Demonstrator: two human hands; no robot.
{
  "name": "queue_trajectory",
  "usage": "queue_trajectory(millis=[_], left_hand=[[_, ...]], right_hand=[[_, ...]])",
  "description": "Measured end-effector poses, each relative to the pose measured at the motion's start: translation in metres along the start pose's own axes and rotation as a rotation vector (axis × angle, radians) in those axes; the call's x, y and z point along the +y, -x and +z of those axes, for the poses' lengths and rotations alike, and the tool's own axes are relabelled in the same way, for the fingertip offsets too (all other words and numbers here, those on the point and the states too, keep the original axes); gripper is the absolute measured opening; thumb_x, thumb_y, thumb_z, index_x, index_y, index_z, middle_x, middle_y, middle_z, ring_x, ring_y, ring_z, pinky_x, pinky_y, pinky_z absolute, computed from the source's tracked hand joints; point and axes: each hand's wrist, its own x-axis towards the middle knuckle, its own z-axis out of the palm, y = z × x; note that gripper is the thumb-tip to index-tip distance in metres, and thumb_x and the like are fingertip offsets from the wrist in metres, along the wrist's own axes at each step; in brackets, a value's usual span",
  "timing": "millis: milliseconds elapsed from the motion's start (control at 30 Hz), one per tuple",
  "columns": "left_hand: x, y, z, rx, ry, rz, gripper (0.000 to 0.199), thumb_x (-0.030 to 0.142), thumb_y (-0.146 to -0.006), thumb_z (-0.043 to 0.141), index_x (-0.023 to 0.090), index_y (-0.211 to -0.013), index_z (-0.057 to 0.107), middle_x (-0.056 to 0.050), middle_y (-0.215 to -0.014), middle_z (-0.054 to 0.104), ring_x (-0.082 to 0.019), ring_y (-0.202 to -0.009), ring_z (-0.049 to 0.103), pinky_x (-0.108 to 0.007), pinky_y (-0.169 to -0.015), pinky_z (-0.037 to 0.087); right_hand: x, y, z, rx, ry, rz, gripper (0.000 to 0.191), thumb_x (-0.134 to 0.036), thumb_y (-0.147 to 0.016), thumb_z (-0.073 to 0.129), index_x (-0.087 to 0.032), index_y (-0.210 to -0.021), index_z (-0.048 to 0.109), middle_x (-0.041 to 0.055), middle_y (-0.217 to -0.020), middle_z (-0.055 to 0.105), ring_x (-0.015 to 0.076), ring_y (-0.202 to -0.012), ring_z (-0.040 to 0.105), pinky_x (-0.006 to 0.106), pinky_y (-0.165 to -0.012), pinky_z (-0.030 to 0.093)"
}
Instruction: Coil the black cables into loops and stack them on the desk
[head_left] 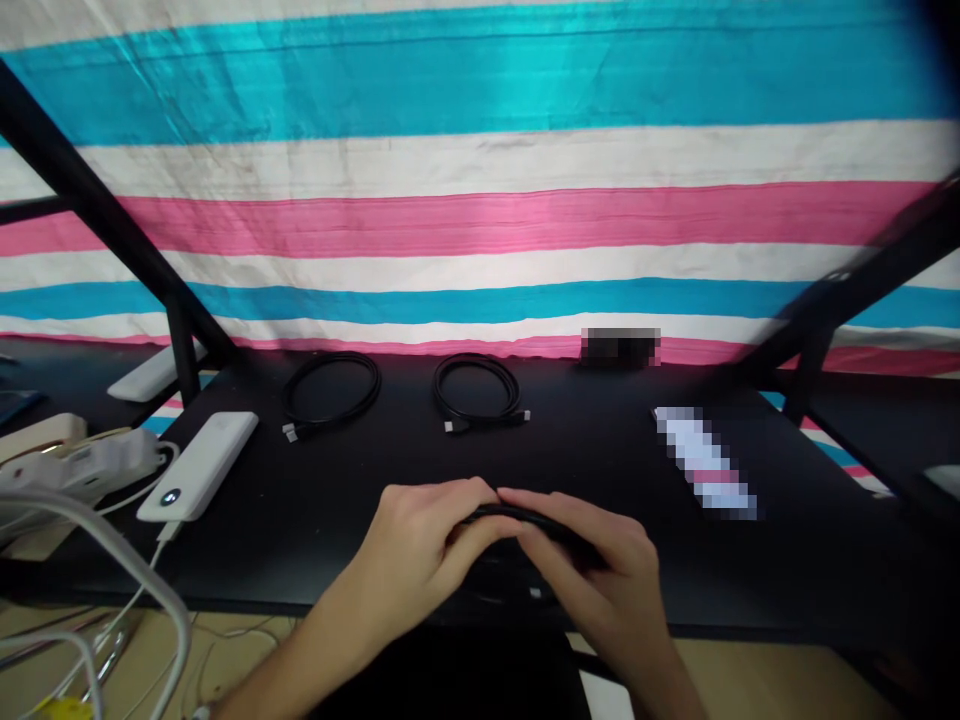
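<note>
Both my hands are closed on one black cable (544, 520), held above the front edge of the black table (390, 500). The thumb and fingers of my left hand (431, 535) pinch its left part. My right hand (607, 570) grips it just to the right, and the fingertips of the two hands nearly meet. A light connector end shows low between my hands; the rest of the cable is hard to make out against the dark. Beyond my hands lie two coiled black cables, a left coil (377, 385) and a right coil (517, 385), each with its connectors toward me.
A white power bank (206, 465) with a white cable plugged in lies at the left. Further left are a power strip (97, 465) and loose white cables. A blurred-out flat object (705, 462) lies right. Black frame bars and a striped sheet (480, 220) stand behind.
</note>
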Motion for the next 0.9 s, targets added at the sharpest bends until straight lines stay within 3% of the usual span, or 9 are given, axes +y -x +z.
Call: queue_trajectory(millis=[100, 200, 300, 433, 567, 667, 767, 900], left_hand=[[-0.001, -0.001, -0.01, 0.058, 0.078, -0.081, 0.024, 0.028, -0.086, 0.058, 0.018, -0.066, 0.066, 0.004, -0.053, 0.058, -0.007, -0.047, 0.048, -0.018, -0.05, 0.036], [-0.011, 0.003, -0.021, 0.233, 0.232, -0.294, 0.033, 0.03, -0.084, 0.059, 0.016, -0.054, 0.058, 0.004, -0.048, 0.047, -0.007, -0.045, 0.039, -0.019, -0.045, 0.029], [-0.027, 0.009, -0.026, 0.359, 0.503, -0.517, 0.048, 0.046, -0.086, 0.054, 0.016, -0.049, 0.047, 0.006, -0.046, 0.029, -0.006, -0.043, 0.022, -0.02, -0.041, 0.017], [-0.043, 0.014, -0.026, 0.22, 0.856, -0.654, 0.058, 0.062, -0.076, 0.06, 0.018, -0.049, 0.035, 0.009, -0.047, 0.017, -0.004, -0.045, 0.009, -0.02, -0.041, 0.007], [-0.046, 0.018, -0.023, 0.027, 1.152, -0.642, 0.057, 0.054, -0.069, 0.073, 0.019, -0.053, 0.031, 0.011, -0.047, 0.017, -0.002, -0.042, 0.009, -0.018, -0.037, 0.006], [-0.043, 0.022, -0.009, 0.051, 1.307, -0.647, 0.054, 0.042, -0.072, 0.075, 0.019, -0.054, 0.029, 0.011, -0.047, 0.017, -0.003, -0.041, 0.01, -0.017, -0.036, 0.009], [-0.035, 0.022, 0.02, 0.21, 1.364, -0.668, 0.054, 0.037, -0.076, 0.07, 0.02, -0.053, 0.025, 0.01, -0.047, 0.016, -0.004, -0.042, 0.013, -0.017, -0.038, 0.018], [-0.022, 0.017, 0.06, 0.348, 1.299, -0.657, 0.049, 0.038, -0.085, 0.057, 0.021, -0.05, 0.027, 0.006, -0.048, 0.027, -0.009, -0.054, 0.035, -0.022, -0.062, 0.04]], right_hand=[[-0.002, -0.003, 0.004, -0.038, -0.032, 0.073, 0.019, -0.028, -0.081, 0.066, -0.029, -0.097, 0.076, 0.0006, -0.079, 0.074, 0.0131, -0.056, 0.062, 0.022, -0.051, 0.049], [0.001, -0.008, 0.003, -0.049, -0.092, 0.152, 0.016, -0.034, -0.081, 0.065, -0.023, -0.081, 0.076, -0.0001, -0.059, 0.065, 0.0112, -0.049, 0.053, 0.02, -0.043, 0.039], [0.01, -0.009, -0.001, -0.094, -0.169, 0.196, 0.025, -0.036, -0.085, 0.06, -0.021, -0.07, 0.073, -0.0012, -0.053, 0.054, 0.0088, -0.048, 0.045, 0.02, -0.044, 0.033], [0.026, -0.005, 0.0, -0.118, -0.35, 0.274, 0.027, -0.039, -0.086, 0.061, -0.019, -0.071, 0.07, -0.0036, -0.05, 0.04, 0.0071, -0.047, 0.034, 0.022, -0.043, 0.024], [0.038, -0.005, 0.003, 0.002, -0.622, 0.392, 0.026, -0.038, -0.083, 0.065, -0.017, -0.068, 0.067, -0.0083, -0.045, 0.022, 0.0046, -0.041, 0.019, 0.022, -0.04, 0.015], [0.039, -0.012, 0.004, 0.149, -0.824, 0.436, 0.027, -0.034, -0.077, 0.069, -0.016, -0.059, 0.06, -0.0107, -0.044, 0.014, 0.0031, -0.038, 0.011, 0.021, -0.038, 0.013], [0.037, -0.02, 0.007, 0.305, -0.985, 0.488, 0.03, -0.03, -0.071, 0.07, -0.018, -0.052, 0.051, -0.0114, -0.045, 0.011, 0.0028, -0.039, 0.008, 0.019, -0.035, 0.014], [0.037, -0.025, 0.022, 0.462, -1.181, 0.604, 0.027, -0.027, -0.066, 0.069, -0.019, -0.052, 0.046, -0.0123, -0.048, 0.008, 0.0039, -0.041, 0.004, 0.017, -0.033, 0.017]])
